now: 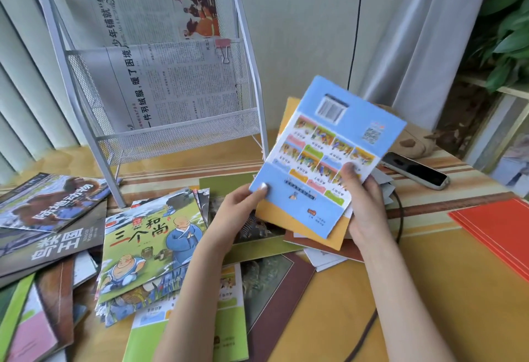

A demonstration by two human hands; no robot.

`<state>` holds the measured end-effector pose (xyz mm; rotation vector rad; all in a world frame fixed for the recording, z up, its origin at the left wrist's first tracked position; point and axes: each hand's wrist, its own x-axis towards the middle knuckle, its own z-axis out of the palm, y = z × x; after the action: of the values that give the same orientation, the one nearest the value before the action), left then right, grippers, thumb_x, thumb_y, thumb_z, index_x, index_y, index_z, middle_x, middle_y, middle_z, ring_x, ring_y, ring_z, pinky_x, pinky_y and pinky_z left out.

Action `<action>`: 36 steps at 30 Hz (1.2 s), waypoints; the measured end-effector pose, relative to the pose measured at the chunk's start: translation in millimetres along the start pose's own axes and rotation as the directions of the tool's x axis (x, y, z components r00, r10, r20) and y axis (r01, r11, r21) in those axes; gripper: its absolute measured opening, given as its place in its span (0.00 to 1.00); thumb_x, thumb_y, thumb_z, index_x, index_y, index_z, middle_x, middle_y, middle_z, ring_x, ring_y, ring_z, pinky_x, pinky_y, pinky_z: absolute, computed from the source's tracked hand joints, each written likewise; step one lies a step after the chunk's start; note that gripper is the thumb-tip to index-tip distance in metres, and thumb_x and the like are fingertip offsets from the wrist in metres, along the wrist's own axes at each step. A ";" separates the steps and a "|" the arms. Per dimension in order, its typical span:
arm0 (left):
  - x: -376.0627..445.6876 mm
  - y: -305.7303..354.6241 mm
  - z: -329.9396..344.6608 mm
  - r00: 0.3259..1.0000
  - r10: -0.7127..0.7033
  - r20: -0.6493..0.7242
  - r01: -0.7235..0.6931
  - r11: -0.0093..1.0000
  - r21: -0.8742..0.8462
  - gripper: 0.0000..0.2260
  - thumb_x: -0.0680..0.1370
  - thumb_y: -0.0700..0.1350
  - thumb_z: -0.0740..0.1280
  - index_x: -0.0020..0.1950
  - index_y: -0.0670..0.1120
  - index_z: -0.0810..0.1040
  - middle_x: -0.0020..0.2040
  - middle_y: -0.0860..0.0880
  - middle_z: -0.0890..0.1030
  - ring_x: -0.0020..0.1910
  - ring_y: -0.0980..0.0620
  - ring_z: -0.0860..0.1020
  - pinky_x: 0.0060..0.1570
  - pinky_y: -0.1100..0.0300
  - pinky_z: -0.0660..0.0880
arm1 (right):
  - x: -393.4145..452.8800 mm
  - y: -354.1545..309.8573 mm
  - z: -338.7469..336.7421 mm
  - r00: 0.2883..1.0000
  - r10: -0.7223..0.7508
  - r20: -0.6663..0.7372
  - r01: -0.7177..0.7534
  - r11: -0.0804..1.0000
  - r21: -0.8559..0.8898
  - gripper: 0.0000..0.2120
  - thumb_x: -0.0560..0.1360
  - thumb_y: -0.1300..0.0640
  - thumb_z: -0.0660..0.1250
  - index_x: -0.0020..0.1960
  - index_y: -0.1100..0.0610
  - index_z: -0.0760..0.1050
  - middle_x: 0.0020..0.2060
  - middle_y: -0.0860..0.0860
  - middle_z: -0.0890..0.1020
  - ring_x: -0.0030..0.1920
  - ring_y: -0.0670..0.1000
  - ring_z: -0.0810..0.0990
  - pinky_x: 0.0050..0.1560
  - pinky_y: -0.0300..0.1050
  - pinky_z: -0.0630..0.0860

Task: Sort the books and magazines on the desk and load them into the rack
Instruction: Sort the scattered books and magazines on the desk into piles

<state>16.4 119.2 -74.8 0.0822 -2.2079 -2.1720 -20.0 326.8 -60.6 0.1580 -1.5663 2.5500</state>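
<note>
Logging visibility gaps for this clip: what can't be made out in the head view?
- Blue booklet: front cover faces away; only the back shows.
- Orange booklet behind it: mostly covered by the blue one.
- Right hand fingers: behind the held booklets.
- Green book: partly under the left hand and forearm.
- Rack: top cut off by the frame edge.
- Newspaper small print: too small.

A pale green wall [300,46] stands at the back, with a thin black cable [356,32] hanging down it. Vertical blinds [17,89] cover the left side. To the right a grey curtain [429,32] falls in soft folds, and beside it are the green leaves of a plant [506,32] above a light wooden shelf [498,89]. The counter [329,304] is yellow-orange wood with striped bands near its back edge. Soft daylight fills the room.
</note>
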 end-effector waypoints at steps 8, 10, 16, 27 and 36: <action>1.7 7.2 -4.7 0.944 0.074 -0.320 -0.045 0.994 0.099 0.23 0.80 0.59 0.58 0.50 0.42 0.83 0.37 0.44 0.85 0.40 0.48 0.84 0.55 0.49 0.77 | -3.3 0.9 1.9 0.980 -0.175 0.098 0.177 0.984 -0.013 0.21 0.58 0.40 0.78 0.48 0.47 0.83 0.50 0.45 0.84 0.55 0.46 0.81 0.51 0.42 0.79; -1.1 12.1 -5.0 0.944 0.060 -0.324 -0.033 0.995 0.091 0.27 0.79 0.62 0.56 0.52 0.40 0.81 0.37 0.42 0.85 0.37 0.45 0.84 0.51 0.46 0.78 | -7.4 0.8 11.1 0.944 -0.274 0.185 0.293 0.952 -0.083 0.11 0.62 0.48 0.76 0.44 0.43 0.84 0.44 0.40 0.84 0.49 0.40 0.82 0.48 0.34 0.76; -5.1 26.4 -27.7 0.965 -0.202 0.168 0.262 0.749 -0.608 0.34 0.70 0.67 0.60 0.54 0.38 0.83 0.51 0.38 0.83 0.48 0.40 0.83 0.50 0.46 0.79 | -10.6 14.1 25.8 0.796 -0.266 0.544 0.532 0.736 -0.418 0.11 0.70 0.52 0.73 0.45 0.34 0.81 0.61 0.44 0.74 0.64 0.46 0.70 0.66 0.43 0.67; -18.9 28.5 -60.0 0.925 -0.380 -0.029 0.306 0.787 -0.536 0.09 0.80 0.39 0.58 0.43 0.36 0.73 0.27 0.42 0.81 0.22 0.49 0.79 0.20 0.59 0.76 | -29.4 18.6 24.5 0.974 -0.207 0.096 0.208 0.628 -0.750 0.23 0.74 0.72 0.57 0.53 0.47 0.79 0.50 0.47 0.81 0.49 0.44 0.80 0.47 0.34 0.74; -49.6 29.1 -97.0 0.906 -0.360 -0.223 0.264 0.892 -0.366 0.09 0.79 0.37 0.60 0.39 0.39 0.71 0.22 0.46 0.77 0.19 0.52 0.76 0.19 0.64 0.73 | -99.7 21.9 72.5 0.696 0.708 0.117 -0.624 0.677 -0.391 0.07 0.77 0.64 0.64 0.55 0.60 0.71 0.51 0.55 0.78 0.54 0.56 0.80 0.53 0.56 0.79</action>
<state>72.3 26.3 -43.8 0.7415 -1.7492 -2.4669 75.2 245.5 -63.5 -0.1780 -2.5266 2.7827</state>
